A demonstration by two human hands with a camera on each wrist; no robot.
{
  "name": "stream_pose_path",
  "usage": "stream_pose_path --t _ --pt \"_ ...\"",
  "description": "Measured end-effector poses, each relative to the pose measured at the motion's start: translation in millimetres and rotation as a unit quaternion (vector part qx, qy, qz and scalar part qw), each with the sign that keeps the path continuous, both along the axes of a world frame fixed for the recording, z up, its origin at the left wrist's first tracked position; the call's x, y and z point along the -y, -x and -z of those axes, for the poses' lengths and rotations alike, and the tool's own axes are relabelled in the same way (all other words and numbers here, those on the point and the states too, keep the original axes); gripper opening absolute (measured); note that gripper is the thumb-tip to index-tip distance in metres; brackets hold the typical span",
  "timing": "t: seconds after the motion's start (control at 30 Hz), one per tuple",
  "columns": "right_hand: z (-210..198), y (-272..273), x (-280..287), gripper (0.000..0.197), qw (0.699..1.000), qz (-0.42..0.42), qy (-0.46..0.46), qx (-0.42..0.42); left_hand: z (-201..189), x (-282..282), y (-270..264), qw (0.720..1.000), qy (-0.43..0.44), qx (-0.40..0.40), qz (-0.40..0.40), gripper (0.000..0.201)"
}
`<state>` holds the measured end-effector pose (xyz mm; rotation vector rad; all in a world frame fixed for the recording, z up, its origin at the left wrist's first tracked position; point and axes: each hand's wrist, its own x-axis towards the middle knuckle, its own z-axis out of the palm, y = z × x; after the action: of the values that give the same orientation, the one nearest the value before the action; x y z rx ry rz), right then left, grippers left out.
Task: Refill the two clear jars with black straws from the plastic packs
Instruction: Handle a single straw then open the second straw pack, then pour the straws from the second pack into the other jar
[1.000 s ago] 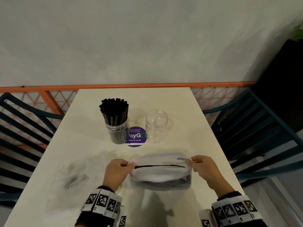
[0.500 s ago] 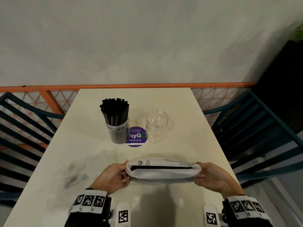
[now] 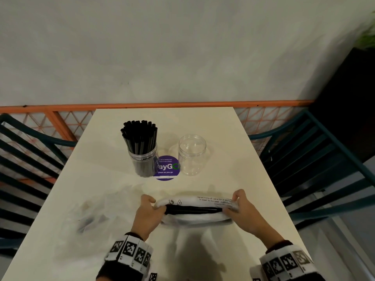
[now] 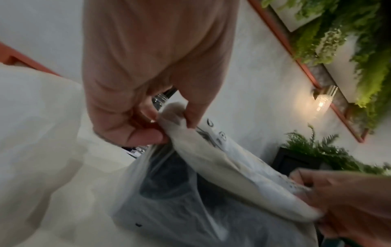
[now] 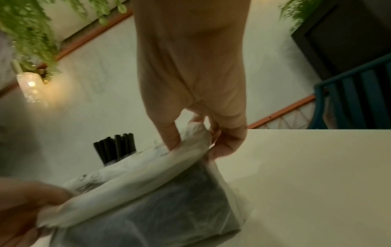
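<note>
A white plastic pack of black straws point(image 3: 192, 207) is held over the near part of the table, its mouth facing up with dark straws showing in the slit. My left hand point(image 3: 149, 209) pinches the pack's left corner point(image 4: 175, 117). My right hand point(image 3: 241, 209) pinches its right corner point(image 5: 201, 135). Behind them stands a clear jar full of black straws point(image 3: 143, 151). To its right stands an empty clear jar point(image 3: 192, 154). The straws in the pack point(image 4: 169, 177) show as a dark mass through the film point(image 5: 180, 200).
A purple round sticker point(image 3: 167, 168) lies on the cream table point(image 3: 233, 169) between the jars. An empty crumpled clear bag point(image 3: 95, 213) lies at the left. Teal chairs point(image 3: 316, 159) flank the table on both sides. An orange rail point(image 3: 162, 104) runs along the wall.
The pack was lifted and turned so its mouth faces up, and both hands moved nearer to me. The slit has widened a little, showing more of the black straws.
</note>
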<state>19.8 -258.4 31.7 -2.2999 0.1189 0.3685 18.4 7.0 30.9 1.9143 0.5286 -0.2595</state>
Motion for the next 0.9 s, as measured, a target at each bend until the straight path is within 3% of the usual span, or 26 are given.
stream_pose_path --t 0.1,0.2,0.27,0.37,0.5,0.67,0.9 --pt "2.4 0.6 -9.5 0.019 0.997 0.032 0.020 0.072 2.8 3.2 1.9 0.994 -0.056 0.098 0.010 0.027" --pt "0.3 1.5 -13.5 0.019 0.993 0.059 0.026 0.098 4.9 1.3 7.7 0.963 -0.146 0.197 0.114 0.039" --pt "0.7 1.6 -16.0 0.025 0.992 0.059 0.023 0.109 8.2 -0.6 8.4 0.948 -0.164 0.211 0.171 0.049" --pt "0.9 1.6 -23.6 0.030 0.992 0.042 0.036 0.113 11.0 1.0 4.2 0.945 -0.183 0.207 0.175 0.039" --pt "-2.3 1.6 -34.6 0.033 0.993 0.027 0.060 0.098 10.5 11.9 -1.1 0.956 -0.192 0.188 0.118 0.027" --pt "-3.3 0.9 -33.8 0.054 0.995 -0.020 0.077 0.056 7.0 4.5 -5.6 0.963 -0.141 0.132 0.187 0.055" --pt "-1.3 0.2 -22.5 0.052 0.994 -0.067 0.087 0.013 8.2 -7.1 -0.8 0.969 -0.084 0.033 0.230 0.063"
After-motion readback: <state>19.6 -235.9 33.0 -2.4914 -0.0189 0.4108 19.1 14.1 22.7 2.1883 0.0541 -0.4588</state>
